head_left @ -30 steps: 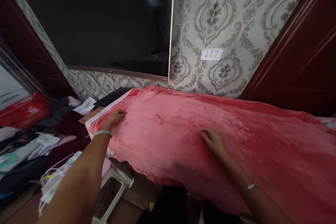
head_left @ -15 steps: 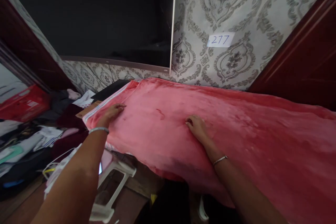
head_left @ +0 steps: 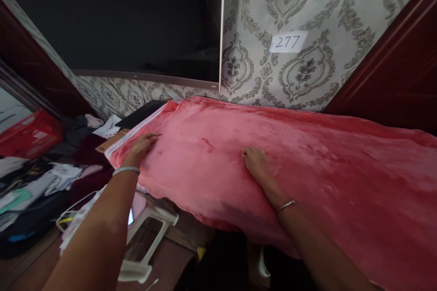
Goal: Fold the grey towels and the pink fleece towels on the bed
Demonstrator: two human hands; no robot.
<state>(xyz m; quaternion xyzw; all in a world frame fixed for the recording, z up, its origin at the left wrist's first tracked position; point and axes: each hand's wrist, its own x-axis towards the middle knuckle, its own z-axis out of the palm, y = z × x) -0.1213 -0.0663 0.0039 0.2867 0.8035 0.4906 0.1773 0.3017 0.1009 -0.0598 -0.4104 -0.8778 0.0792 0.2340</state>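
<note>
A large pink plush blanket (head_left: 307,163) lies spread over a raised surface in front of the wall. My left hand (head_left: 140,146) rests flat on its left end near the striped edge, fingers stretched out, a silver bangle on the wrist. My right hand (head_left: 256,163) lies palm down on the blanket's middle, fingers extended, also with a bangle on the wrist. Neither hand holds anything.
A dark television screen (head_left: 129,18) hangs on patterned wallpaper, beside a paper label reading 277 (head_left: 288,42). A heap of clothes (head_left: 41,177) and a red box (head_left: 30,134) lie at left. A white plastic stool (head_left: 146,245) stands below the blanket. Dark red wood panels (head_left: 392,68) flank the wall.
My right hand slid left and away from me across the blanket over the first half second, then stayed. The left hand has kept its place on the left end.
</note>
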